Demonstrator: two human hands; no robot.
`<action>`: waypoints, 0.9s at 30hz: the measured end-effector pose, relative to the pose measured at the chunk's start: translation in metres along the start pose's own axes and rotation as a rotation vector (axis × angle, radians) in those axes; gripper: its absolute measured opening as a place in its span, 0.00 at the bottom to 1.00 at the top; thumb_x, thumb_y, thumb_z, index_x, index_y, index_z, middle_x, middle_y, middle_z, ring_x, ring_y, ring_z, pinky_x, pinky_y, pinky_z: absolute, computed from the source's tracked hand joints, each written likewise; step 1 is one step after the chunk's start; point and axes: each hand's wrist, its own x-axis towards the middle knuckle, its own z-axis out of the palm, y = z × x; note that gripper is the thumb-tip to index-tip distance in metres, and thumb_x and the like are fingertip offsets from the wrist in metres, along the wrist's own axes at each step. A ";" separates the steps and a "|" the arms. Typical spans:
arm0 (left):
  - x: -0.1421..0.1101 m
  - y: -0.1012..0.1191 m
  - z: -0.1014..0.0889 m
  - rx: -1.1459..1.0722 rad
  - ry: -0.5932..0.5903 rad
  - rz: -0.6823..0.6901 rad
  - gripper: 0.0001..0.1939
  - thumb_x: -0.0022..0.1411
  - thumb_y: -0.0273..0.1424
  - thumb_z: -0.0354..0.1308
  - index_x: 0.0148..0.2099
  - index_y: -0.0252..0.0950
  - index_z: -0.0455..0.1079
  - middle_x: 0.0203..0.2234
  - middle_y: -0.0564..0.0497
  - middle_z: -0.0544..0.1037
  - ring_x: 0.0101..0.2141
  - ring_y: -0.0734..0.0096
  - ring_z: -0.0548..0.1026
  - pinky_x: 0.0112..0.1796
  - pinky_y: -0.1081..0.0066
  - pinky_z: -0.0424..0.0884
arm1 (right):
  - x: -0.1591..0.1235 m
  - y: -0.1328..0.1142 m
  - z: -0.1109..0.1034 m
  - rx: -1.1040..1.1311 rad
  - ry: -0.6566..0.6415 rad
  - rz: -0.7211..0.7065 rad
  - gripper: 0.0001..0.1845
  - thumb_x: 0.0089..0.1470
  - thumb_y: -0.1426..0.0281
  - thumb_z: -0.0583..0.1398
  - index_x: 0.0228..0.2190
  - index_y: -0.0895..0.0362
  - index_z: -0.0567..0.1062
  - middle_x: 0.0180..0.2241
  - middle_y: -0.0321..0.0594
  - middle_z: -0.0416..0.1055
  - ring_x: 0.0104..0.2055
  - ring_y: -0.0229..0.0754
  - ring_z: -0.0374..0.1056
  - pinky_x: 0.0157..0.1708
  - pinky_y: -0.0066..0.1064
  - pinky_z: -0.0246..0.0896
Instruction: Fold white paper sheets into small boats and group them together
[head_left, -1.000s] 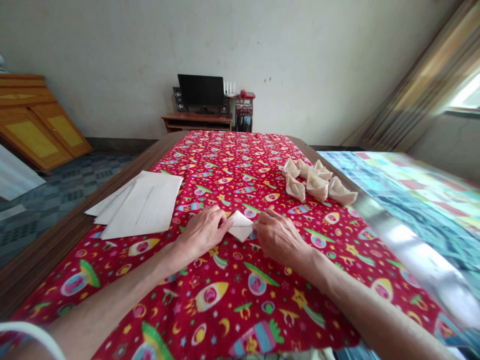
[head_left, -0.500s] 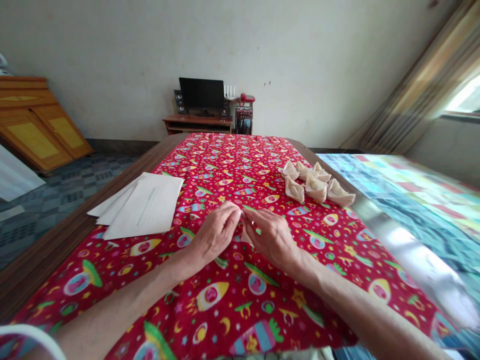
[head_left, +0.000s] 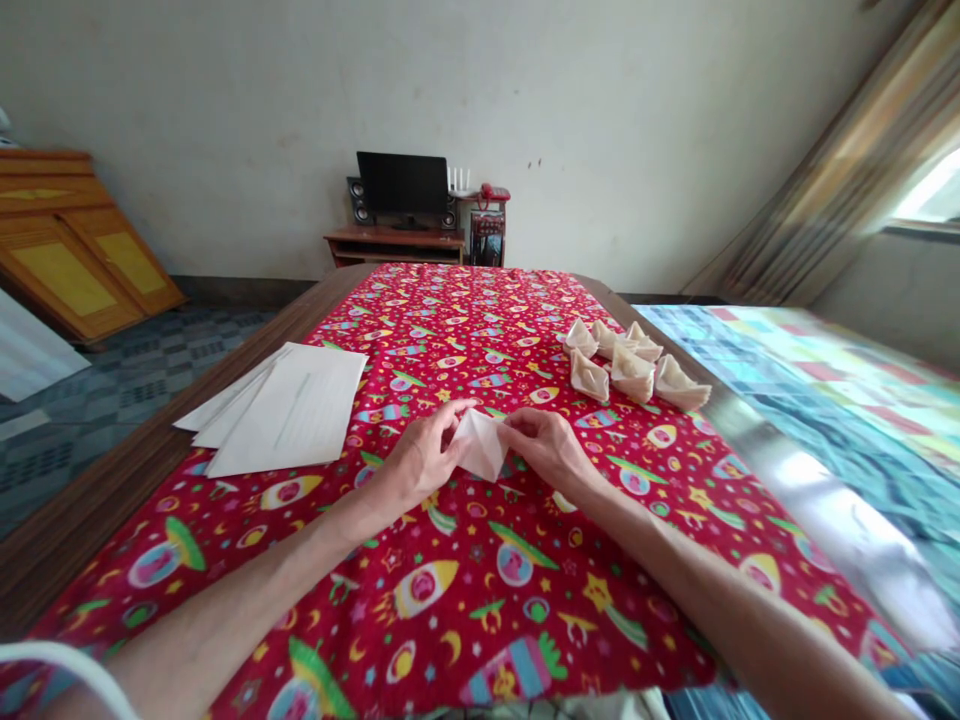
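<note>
A small folded piece of white paper (head_left: 482,446) is held between my two hands above the red patterned cloth (head_left: 450,640), its creases showing. My left hand (head_left: 431,447) pinches the paper's left side between thumb and fingers. On the other side, my right hand (head_left: 546,445) grips the right corner with its fingertips. To the right lie several folded paper boat shapes (head_left: 632,372) in a cluster. A fanned stack of white paper sheets (head_left: 300,410) rests on the cloth at the left.
The cloth covers a dark wooden table (head_left: 97,535). Beyond its far end stand a black monitor (head_left: 403,184) and a red telephone (head_left: 494,192). A bed (head_left: 817,400) lies along the right side, and a wooden cabinet (head_left: 75,240) stands at the far left.
The paper, mostly covered by my hands before, is now in plain view between them. My hands have moved slightly apart, each still holding a side.
</note>
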 end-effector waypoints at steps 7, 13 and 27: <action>-0.005 -0.003 -0.001 0.266 -0.002 0.225 0.13 0.60 0.26 0.53 0.48 0.37 0.68 0.42 0.46 0.68 0.46 0.63 0.68 0.49 0.64 0.66 | -0.011 -0.001 0.001 -0.578 0.076 -0.276 0.08 0.55 0.67 0.56 0.33 0.57 0.74 0.29 0.39 0.71 0.32 0.39 0.65 0.33 0.27 0.55; -0.005 0.002 0.000 0.224 -0.076 0.241 0.07 0.58 0.23 0.54 0.39 0.37 0.70 0.41 0.48 0.70 0.44 0.65 0.68 0.47 0.65 0.66 | -0.012 0.002 0.001 -0.568 0.116 -0.361 0.08 0.56 0.68 0.56 0.36 0.57 0.73 0.34 0.42 0.68 0.38 0.41 0.62 0.37 0.28 0.56; -0.002 -0.001 -0.011 0.049 -0.147 0.210 0.06 0.56 0.20 0.57 0.32 0.36 0.70 0.35 0.50 0.73 0.40 0.68 0.70 0.44 0.69 0.66 | -0.008 0.012 -0.024 -0.453 -0.380 -0.704 0.21 0.57 0.77 0.52 0.45 0.46 0.76 0.43 0.41 0.64 0.41 0.38 0.63 0.41 0.29 0.60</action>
